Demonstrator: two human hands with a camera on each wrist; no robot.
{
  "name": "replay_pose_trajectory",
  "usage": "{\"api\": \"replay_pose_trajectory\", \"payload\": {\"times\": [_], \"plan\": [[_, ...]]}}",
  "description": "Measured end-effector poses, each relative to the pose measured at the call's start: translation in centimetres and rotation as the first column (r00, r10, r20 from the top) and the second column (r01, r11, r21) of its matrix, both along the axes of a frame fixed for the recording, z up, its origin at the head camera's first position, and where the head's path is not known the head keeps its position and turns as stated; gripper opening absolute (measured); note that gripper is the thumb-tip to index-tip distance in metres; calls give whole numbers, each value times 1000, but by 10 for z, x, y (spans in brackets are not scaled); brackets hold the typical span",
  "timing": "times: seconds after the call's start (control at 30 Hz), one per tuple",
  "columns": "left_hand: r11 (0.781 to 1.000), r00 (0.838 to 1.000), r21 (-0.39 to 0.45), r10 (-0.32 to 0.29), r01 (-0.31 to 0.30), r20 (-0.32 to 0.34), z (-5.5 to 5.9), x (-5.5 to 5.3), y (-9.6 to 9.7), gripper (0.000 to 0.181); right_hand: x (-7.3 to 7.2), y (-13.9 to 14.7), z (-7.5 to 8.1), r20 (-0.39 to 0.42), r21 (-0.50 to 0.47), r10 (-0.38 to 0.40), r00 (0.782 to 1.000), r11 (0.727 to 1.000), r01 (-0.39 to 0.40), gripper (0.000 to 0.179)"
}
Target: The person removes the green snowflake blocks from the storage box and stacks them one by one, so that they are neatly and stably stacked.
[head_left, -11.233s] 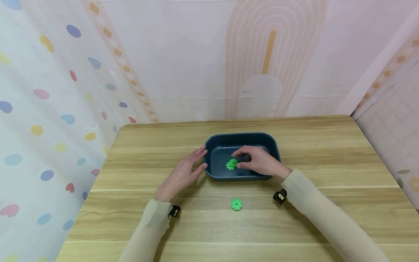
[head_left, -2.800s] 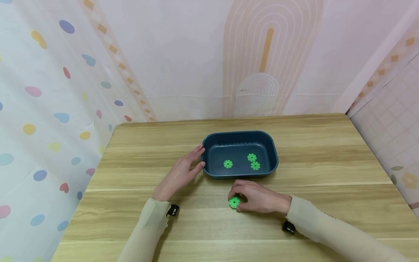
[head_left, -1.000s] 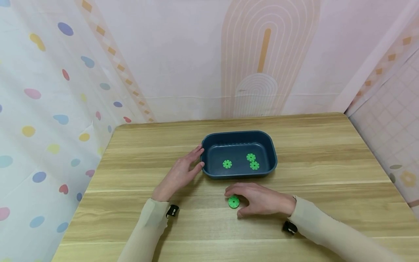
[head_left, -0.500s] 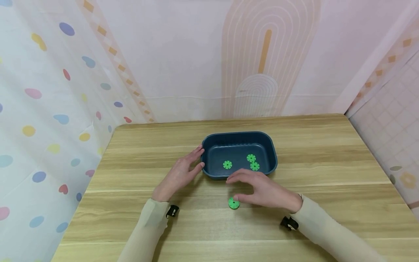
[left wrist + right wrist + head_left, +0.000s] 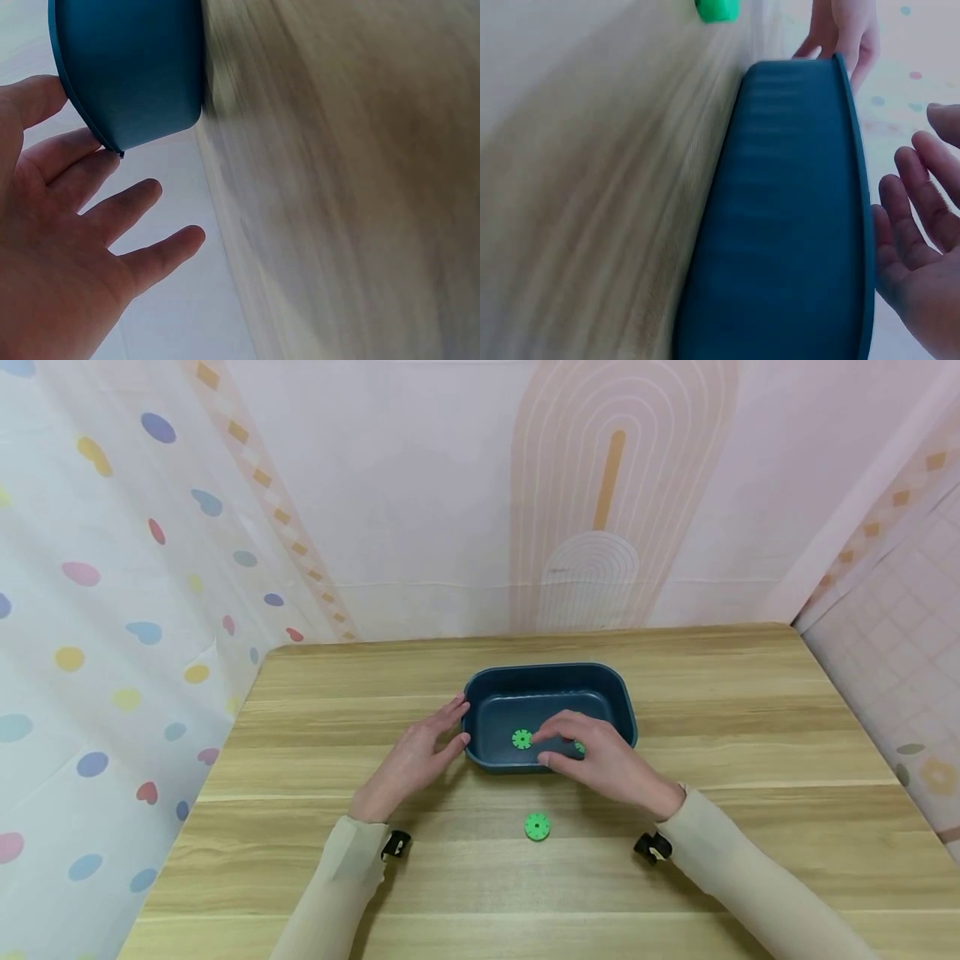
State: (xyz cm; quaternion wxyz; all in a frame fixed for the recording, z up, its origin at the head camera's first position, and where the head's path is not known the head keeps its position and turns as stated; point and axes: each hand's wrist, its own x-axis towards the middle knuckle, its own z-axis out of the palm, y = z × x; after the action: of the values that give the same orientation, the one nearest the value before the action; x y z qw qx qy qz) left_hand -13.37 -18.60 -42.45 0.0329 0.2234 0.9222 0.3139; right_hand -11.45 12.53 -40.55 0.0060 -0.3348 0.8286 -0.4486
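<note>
My left hand [image 5: 408, 766] rests its straight fingertips and thumb on the left end of a dark blue tray [image 5: 495, 756]; in the left wrist view the thumb and fingers touch its rim. My right hand [image 5: 600, 760] hovers over the tray's front right part, thumb and fingers apart, holding nothing. Left of its fingertips, a green notched plastic disc [image 5: 522, 739] lies flat on the tray floor. Other green discs [image 5: 579, 747] are mostly hidden beneath the right hand. In front of the tray, a green disc pile [image 5: 537, 827] sits on the table, looking thick in the right wrist view.
The wooden table [image 5: 337, 710] has its back edge against a patterned cloth [image 5: 420, 527]. Cloth with coloured spots hangs on the left. Each wrist wears a small black camera mount [image 5: 396, 844].
My right hand has left the disc pile, its fingers spread, and moved up and forward over the tray. The pile stays on the table. My left hand has stayed at the tray's end.
</note>
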Motion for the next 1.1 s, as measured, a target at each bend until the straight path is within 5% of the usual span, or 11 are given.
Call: {"api": "replay_pose_trajectory", "payload": {"times": [1.1], "plan": [[1000, 1000, -13, -1, 1, 7, 1, -1, 0, 56, -51, -26, -8, 112, 290, 8, 994, 956, -41, 32]]}}
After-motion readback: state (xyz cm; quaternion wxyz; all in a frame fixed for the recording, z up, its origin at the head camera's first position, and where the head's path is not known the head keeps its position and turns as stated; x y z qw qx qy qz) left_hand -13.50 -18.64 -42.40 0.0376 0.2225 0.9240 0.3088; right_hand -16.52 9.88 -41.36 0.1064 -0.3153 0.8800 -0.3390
